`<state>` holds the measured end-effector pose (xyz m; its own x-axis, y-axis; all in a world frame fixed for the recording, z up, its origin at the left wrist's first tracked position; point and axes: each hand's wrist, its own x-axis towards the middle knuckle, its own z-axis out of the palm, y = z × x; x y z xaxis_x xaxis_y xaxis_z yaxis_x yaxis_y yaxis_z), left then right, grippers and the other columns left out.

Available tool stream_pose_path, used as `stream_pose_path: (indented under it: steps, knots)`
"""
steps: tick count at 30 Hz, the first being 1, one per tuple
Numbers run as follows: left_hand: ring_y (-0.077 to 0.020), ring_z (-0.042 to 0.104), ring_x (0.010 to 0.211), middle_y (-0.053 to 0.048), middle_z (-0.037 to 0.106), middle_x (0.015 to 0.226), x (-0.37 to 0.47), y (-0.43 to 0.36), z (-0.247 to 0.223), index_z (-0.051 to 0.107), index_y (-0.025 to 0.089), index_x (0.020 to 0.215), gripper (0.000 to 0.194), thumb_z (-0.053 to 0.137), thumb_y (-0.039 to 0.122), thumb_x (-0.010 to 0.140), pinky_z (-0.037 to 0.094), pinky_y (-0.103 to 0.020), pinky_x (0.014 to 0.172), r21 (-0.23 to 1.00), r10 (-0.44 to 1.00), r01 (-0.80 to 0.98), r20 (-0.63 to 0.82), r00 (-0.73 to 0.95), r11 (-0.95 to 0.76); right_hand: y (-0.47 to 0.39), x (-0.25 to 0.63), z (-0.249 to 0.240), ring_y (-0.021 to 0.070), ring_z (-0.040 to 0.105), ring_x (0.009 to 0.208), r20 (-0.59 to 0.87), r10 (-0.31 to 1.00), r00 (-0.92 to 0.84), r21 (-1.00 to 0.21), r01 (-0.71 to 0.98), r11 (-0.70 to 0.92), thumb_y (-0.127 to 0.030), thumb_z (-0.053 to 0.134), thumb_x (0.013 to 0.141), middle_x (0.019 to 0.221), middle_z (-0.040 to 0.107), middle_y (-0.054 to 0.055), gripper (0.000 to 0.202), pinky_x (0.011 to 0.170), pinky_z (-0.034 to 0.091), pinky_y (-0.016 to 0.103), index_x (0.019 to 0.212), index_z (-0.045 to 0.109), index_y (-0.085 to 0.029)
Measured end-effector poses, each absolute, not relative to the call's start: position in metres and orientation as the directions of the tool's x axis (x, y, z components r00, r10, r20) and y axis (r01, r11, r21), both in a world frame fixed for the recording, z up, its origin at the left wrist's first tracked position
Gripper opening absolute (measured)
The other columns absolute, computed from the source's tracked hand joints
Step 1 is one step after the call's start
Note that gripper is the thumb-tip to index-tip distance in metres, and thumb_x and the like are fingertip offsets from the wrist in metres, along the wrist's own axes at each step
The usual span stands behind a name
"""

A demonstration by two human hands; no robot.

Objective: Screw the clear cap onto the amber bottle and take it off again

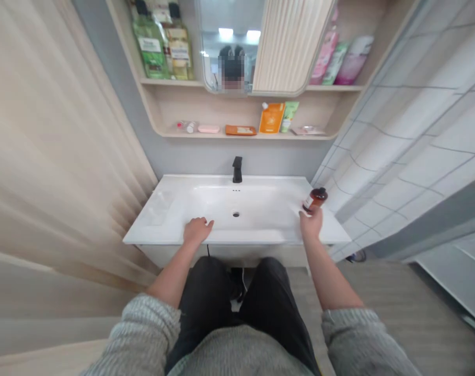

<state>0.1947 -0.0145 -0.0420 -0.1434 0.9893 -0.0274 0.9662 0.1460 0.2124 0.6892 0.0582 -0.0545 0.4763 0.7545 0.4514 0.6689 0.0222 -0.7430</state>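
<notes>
On the right side of the white sink [256, 235], my right hand [311, 224] is closed around the lower part of a brown bottle [317, 195] with a dark cap and a pale label. The bottle leans to the right; whether its base touches the counter is hidden. My left hand [197, 230] rests on the front left rim of the basin, thumb apart from the loosely bent fingers, holding nothing.
A black faucet [237, 169] stands at the basin's back, above the drain [236, 214]. Over it hangs a shelf unit [206, 136] with a mirror [231, 31], an orange pouch [272, 118], a green tube [289, 116] and several bottles. A curtain [65, 156] borders the left.
</notes>
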Motion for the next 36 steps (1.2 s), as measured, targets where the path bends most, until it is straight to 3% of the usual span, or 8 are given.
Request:
stream_pose_path:
  steps: [3, 6, 12, 19, 23, 27, 32, 36]
  knots:
    - [-0.0344, 0.074, 0.118, -0.018, 0.082, 0.122, 0.194, -0.013, -0.046, 0.083, 0.020, 0.121, 0.062, 0.048, 0.069, 0.104, 0.055, -0.041, 0.098, 0.211, 0.989, 0.966, -0.027, -0.149, 0.151, 0.037, 0.634, -0.051, 0.0252, 0.074, 0.086, 0.218, 0.975, 0.036, -0.692, 0.710, 0.128, -0.046, 0.065, 0.090, 0.097, 0.080, 0.009, 0.040, 0.089, 0.060, 0.038, 0.118, 0.075, -0.021]
    - [-0.0339, 0.075, 0.117, -0.017, 0.082, 0.121, 0.192, -0.012, -0.048, 0.084, 0.020, 0.118, 0.056, 0.048, 0.061, 0.106, 0.056, -0.041, 0.096, 0.229, 0.988, 0.961, -0.014, -0.153, 0.152, 0.028, 0.588, -0.042, 0.0234, 0.075, 0.086, 0.074, 0.968, -0.240, -0.583, 0.777, 0.237, -0.046, 0.072, 0.089, 0.093, 0.083, 0.006, 0.034, 0.082, 0.058, 0.031, 0.114, 0.081, -0.025]
    - [-0.0334, 0.076, 0.114, -0.015, 0.083, 0.118, 0.189, -0.015, -0.049, 0.084, 0.022, 0.115, 0.041, 0.052, 0.045, 0.104, 0.057, -0.041, 0.093, 0.272, 0.988, 0.951, 0.012, -0.155, 0.146, 0.034, 0.558, -0.036, 0.0269, 0.078, 0.103, -0.097, 0.979, -0.178, -0.329, 0.934, 0.137, -0.047, 0.076, 0.090, 0.106, 0.085, 0.010, 0.036, 0.088, 0.056, 0.030, 0.117, 0.085, -0.025]
    - [-0.0298, 0.073, 0.113, -0.012, 0.082, 0.113, 0.185, -0.020, -0.052, 0.080, 0.024, 0.103, 0.029, 0.054, 0.034, 0.101, 0.055, -0.040, 0.098, 0.434, 0.975, 0.900, 0.183, -0.124, 0.033, 0.040, 0.553, -0.032, 0.0289, 0.077, 0.115, -0.167, 0.978, -0.126, -0.286, 0.955, 0.075, -0.046, 0.074, 0.092, 0.122, 0.084, 0.012, 0.037, 0.095, 0.056, 0.031, 0.119, 0.086, -0.024]
    - [-0.0253, 0.071, 0.089, -0.008, 0.077, 0.087, 0.154, -0.036, -0.054, 0.070, 0.023, 0.086, 0.041, 0.040, 0.041, 0.108, 0.054, -0.037, 0.086, 0.677, 0.875, 0.730, 0.291, -0.388, 0.098, 0.040, 0.554, -0.041, 0.0269, 0.076, 0.117, -0.105, 0.990, -0.091, -0.293, 0.955, 0.057, -0.038, 0.065, 0.098, 0.123, 0.083, 0.011, 0.031, 0.095, 0.055, 0.029, 0.117, 0.086, -0.025]
    - [-0.0252, 0.065, 0.077, -0.005, 0.063, 0.068, 0.102, -0.062, -0.046, 0.061, 0.023, 0.072, 0.057, 0.037, 0.058, 0.109, 0.053, -0.040, 0.080, 0.789, 0.676, 0.587, 0.333, -0.658, 0.182, 0.045, 0.557, -0.049, 0.0268, 0.075, 0.117, -0.101, 0.993, -0.066, -0.322, 0.946, 0.030, -0.037, 0.063, 0.098, 0.124, 0.083, 0.010, 0.033, 0.094, 0.055, 0.030, 0.119, 0.085, -0.025]
    - [-0.0287, 0.067, 0.102, -0.010, 0.070, 0.105, 0.049, -0.071, -0.015, 0.065, 0.018, 0.105, 0.035, 0.066, 0.053, 0.100, 0.054, -0.048, 0.098, 0.753, 0.436, 0.643, 0.537, -0.723, 0.140, 0.051, 0.556, -0.053, 0.0282, 0.075, 0.116, -0.121, 0.990, -0.071, -0.315, 0.949, 0.029, -0.035, 0.065, 0.095, 0.120, 0.084, 0.011, 0.029, 0.093, 0.055, 0.030, 0.112, 0.086, -0.024]
    - [-0.0387, 0.056, 0.137, -0.019, 0.060, 0.137, 0.034, -0.052, -0.003, 0.050, 0.011, 0.135, 0.074, 0.089, 0.043, 0.081, 0.046, -0.055, 0.118, 0.759, 0.476, 0.623, 0.485, -0.733, 0.187, 0.050, 0.555, -0.053, 0.0294, 0.076, 0.117, -0.122, 0.990, -0.066, -0.308, 0.951, 0.025, -0.035, 0.065, 0.095, 0.121, 0.083, 0.012, 0.029, 0.093, 0.056, 0.032, 0.112, 0.086, -0.024]
